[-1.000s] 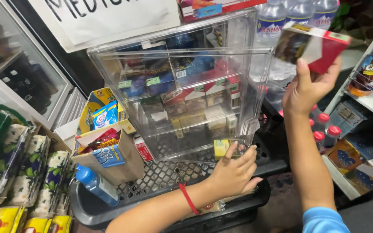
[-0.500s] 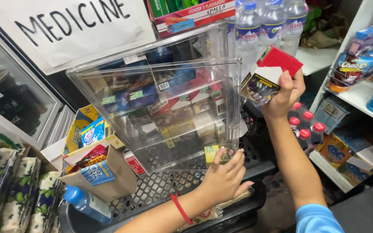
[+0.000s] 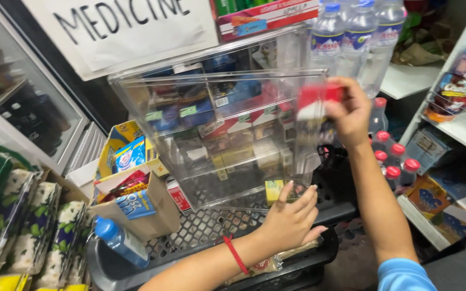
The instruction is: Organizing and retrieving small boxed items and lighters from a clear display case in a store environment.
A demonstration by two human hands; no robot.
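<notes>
A clear plastic display case [image 3: 190, 108] with shelves of small packs stands on a black mesh basket [image 3: 211, 229]. My left hand [image 3: 289, 218], with a red string on its wrist, rests against the case's lower front corner, its fingers by a small yellow-green box [image 3: 274, 189]. My right hand [image 3: 349, 113] holds a red and white pack [image 3: 316, 102] at the case's right side, level with the upper shelf. The pack is blurred.
Water bottles [image 3: 351, 37] stand behind the case, and red-capped bottles [image 3: 386, 156] lower right. A cardboard box of sachets [image 3: 136, 199] and a blue bottle [image 3: 117, 240] sit in the basket at left. White shelves [image 3: 459, 124] of snacks are right, a glass cooler door [image 3: 17, 91] left.
My right hand has brought the red and white pack down and leftward from high on the right to the case's right side. My left hand stays at the lower corner.
</notes>
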